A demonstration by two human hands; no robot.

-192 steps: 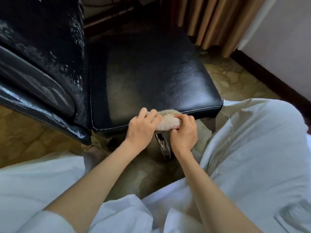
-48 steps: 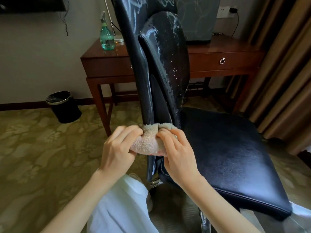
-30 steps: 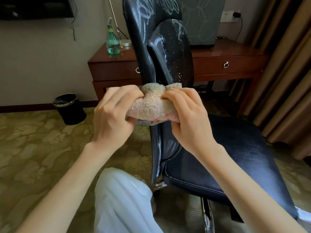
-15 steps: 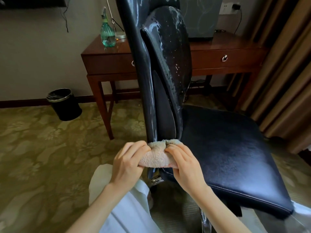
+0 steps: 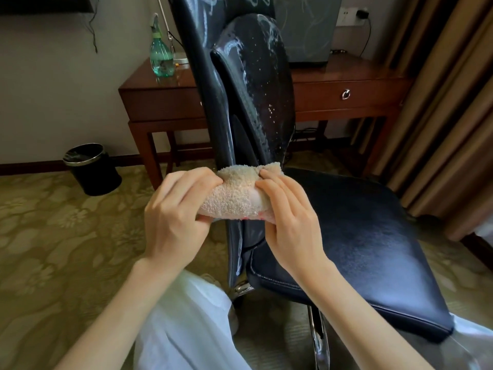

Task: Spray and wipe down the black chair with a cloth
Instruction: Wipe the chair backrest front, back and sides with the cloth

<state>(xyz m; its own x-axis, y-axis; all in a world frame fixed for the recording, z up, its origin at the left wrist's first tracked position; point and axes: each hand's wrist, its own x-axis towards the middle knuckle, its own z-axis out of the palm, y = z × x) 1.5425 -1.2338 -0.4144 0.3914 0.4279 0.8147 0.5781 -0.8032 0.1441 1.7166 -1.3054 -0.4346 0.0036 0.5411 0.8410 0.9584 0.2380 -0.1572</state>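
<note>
The black chair (image 5: 360, 236) stands side-on before me, its tall backrest (image 5: 256, 89) streaked with white spray foam and droplets. A beige terry cloth (image 5: 237, 194) is wrapped around the backrest's near edge, low down, just above the seat. My left hand (image 5: 176, 212) grips the cloth's left end and my right hand (image 5: 288, 217) grips its right end, pinching the edge between them. A green spray bottle (image 5: 161, 53) stands on the wooden desk behind the chair.
The wooden desk (image 5: 165, 102) with a ring-pull drawer stands against the wall behind the chair. A black waste bin (image 5: 92, 169) sits on the patterned carpet at left. Brown curtains (image 5: 448, 102) hang at right. My white-clothed knee (image 5: 186, 329) is below.
Both hands with the cloth have slid back up the backrest's edge from its lowest point half a second ago, after going down from a higher spot a second ago.
</note>
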